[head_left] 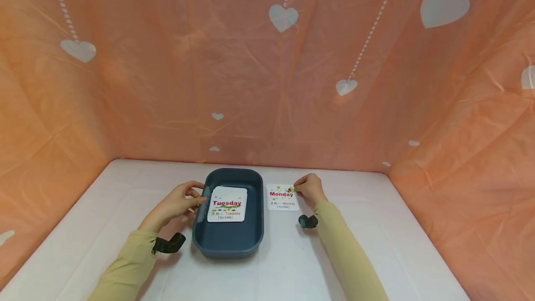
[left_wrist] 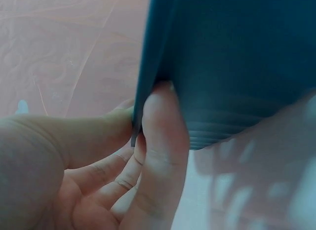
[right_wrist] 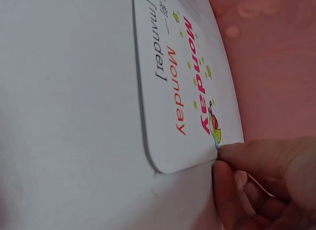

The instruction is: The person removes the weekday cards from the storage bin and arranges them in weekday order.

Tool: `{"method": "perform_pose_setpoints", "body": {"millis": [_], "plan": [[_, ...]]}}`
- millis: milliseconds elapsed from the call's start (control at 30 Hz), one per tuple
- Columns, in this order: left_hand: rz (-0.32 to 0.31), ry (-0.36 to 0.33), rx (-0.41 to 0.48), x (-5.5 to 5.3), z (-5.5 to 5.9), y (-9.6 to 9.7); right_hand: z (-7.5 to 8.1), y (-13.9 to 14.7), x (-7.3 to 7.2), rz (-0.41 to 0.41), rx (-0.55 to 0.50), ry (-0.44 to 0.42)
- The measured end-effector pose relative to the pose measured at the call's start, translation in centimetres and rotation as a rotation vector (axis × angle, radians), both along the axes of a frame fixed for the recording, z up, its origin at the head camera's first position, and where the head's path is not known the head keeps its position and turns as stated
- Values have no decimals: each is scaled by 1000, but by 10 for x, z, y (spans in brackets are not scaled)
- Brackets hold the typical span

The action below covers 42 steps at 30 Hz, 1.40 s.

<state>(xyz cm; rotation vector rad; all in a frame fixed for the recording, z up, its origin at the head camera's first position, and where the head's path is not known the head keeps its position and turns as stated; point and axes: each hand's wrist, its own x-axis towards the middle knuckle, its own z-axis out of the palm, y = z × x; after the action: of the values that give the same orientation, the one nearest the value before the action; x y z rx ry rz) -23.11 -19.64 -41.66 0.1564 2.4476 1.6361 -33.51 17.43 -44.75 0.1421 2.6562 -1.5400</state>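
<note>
Your right hand [head_left: 310, 189] pinches the Monday card [head_left: 283, 204] by its edge, on the table [head_left: 284, 259] beside the tray [head_left: 229, 238] your left hand [head_left: 179, 202] grips. It's probably light, stiff; blur hides any slickness, so hold edges.

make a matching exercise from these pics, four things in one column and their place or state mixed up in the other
1. Tuesday card
2. left hand
3. Monday card
4. right hand

A. gripping the side of the tray
B. pinching a card's edge
C. lying inside the tray
D. between the tray and a hand

Pairs: 1-C, 2-A, 3-D, 4-B
</note>
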Motion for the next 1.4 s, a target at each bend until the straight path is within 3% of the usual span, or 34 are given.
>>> {"method": "perform_pose_setpoints", "body": {"millis": [200,433,667,1067,1400], "plan": [[1,4,-8,-1,2,0,0,3,-1,-3,-34,-19],[-2,-9,-7,1,3,1,4,6,-2,-6,-161,-63],[11,-13,-11,3,1,-3,26,-2,1,162,-111,-6],[0,21,-13,-2,1,2,78,-34,10,325,-229,3],[-2,11,12,-2,0,0,87,-79,18,474,-271,5]]}}
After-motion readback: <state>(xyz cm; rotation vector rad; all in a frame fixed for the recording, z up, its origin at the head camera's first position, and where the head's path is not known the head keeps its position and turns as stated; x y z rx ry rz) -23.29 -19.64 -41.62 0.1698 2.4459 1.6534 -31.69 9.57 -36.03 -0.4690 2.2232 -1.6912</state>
